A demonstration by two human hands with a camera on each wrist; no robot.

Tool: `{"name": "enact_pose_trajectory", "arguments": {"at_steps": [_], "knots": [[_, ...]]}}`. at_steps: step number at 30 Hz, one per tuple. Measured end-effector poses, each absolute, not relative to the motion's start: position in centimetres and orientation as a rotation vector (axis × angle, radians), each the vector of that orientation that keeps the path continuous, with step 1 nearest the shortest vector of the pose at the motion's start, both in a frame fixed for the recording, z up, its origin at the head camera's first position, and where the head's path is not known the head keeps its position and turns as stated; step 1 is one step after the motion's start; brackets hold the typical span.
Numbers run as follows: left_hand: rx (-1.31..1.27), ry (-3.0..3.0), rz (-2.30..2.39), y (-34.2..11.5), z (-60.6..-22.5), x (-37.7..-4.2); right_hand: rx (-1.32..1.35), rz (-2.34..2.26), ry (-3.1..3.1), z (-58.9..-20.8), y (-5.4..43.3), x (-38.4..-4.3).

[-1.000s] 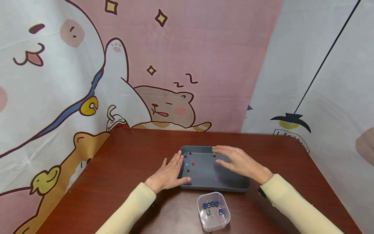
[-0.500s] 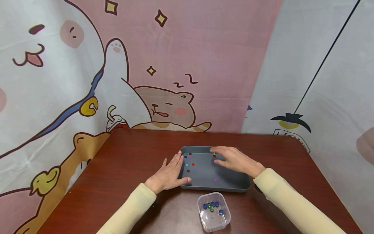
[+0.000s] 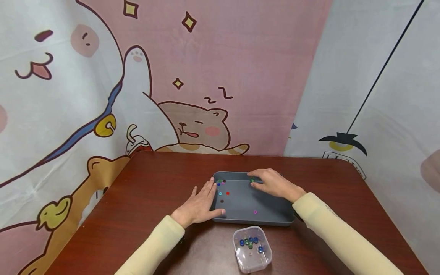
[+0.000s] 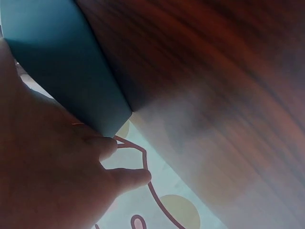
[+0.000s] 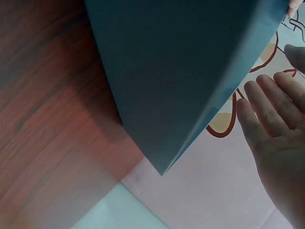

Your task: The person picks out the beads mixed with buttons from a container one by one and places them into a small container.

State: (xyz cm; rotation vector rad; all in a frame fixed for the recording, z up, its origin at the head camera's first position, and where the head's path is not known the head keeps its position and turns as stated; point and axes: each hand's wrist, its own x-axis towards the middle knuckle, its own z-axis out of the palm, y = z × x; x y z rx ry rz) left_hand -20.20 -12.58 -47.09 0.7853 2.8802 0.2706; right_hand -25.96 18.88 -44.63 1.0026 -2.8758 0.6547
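Note:
A shallow grey tray (image 3: 240,202) lies on the table with several small coloured beads and rings in it. My left hand (image 3: 197,204) rests on its left rim with the fingers spread. My right hand (image 3: 275,183) reaches over the tray's far right part. Its thumb and index finger stand apart on either side of a small green bead (image 3: 252,180) at the far wall. In the right wrist view the fingers of that hand (image 5: 276,129) look nearly straight, and the tray's outer side (image 5: 181,71) hides the beads.
Nearer me is a clear plastic box (image 3: 252,264) with several blue and green glass marbles (image 3: 242,243) in it. A magenta ring (image 3: 255,212) lies near the tray's front wall. A patterned cloth (image 3: 264,76) hangs behind the brown table (image 3: 165,183).
My right hand has moved a little left, and its thumb now covers the red bead by the green one. A green marble in the box has rolled slightly right. The left hand stays put.

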Motion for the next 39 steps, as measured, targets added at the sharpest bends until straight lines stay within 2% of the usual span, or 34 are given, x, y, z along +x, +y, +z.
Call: {"name": "enact_pose_trajectory", "arguments": {"at_steps": [8,23,39], "knots": [[0.792,2.878,0.263,-12.5,-47.0,-20.1,0.917,0.705,-2.941,-44.6,19.4,-26.7],[0.798,2.880,0.260,-12.6,-46.8,-20.3,0.936,0.689,-3.010,-43.0,19.2,-27.1],[0.806,2.879,0.250,-12.6,-46.9,-20.1,0.971,0.704,-3.106,-43.6,18.9,-27.6]]}}
